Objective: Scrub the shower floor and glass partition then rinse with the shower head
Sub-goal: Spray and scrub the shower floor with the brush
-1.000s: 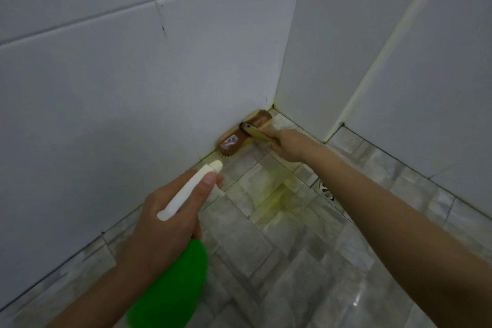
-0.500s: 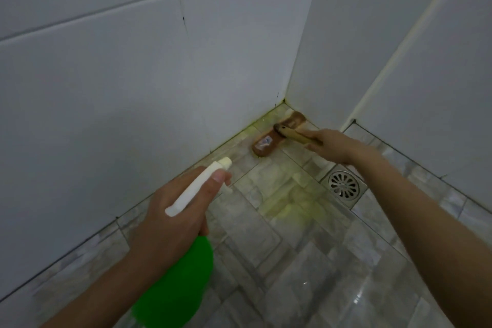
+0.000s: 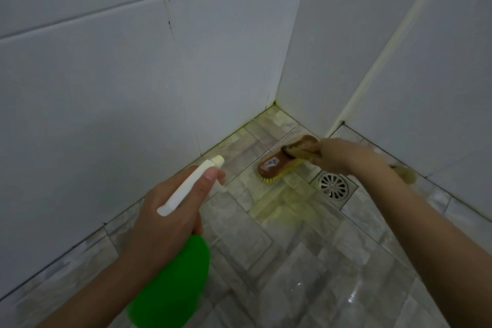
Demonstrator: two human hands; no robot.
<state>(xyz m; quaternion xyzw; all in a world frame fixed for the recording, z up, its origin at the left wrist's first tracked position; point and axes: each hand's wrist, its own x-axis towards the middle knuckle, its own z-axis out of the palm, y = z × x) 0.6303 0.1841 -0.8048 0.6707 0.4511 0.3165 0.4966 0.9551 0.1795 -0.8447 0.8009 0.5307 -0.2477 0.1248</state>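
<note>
A brown scrub brush with yellow bristles lies bristles-down on the grey tiled shower floor, near the corner. My right hand grips its handle from the right. My left hand holds a green spray bottle by its neck, index finger along the white trigger head, nozzle pointing toward the corner. A yellowish patch of cleaner stains the tiles just in front of the brush.
A round metal floor drain sits right of the brush, under my right wrist. White tiled walls meet in the corner behind. A pale vertical strip runs up the right wall.
The brush has been drawn out of the corner, back toward the drain, with my right hand on it. The drain has come into view. My left hand and the bottle stay put.
</note>
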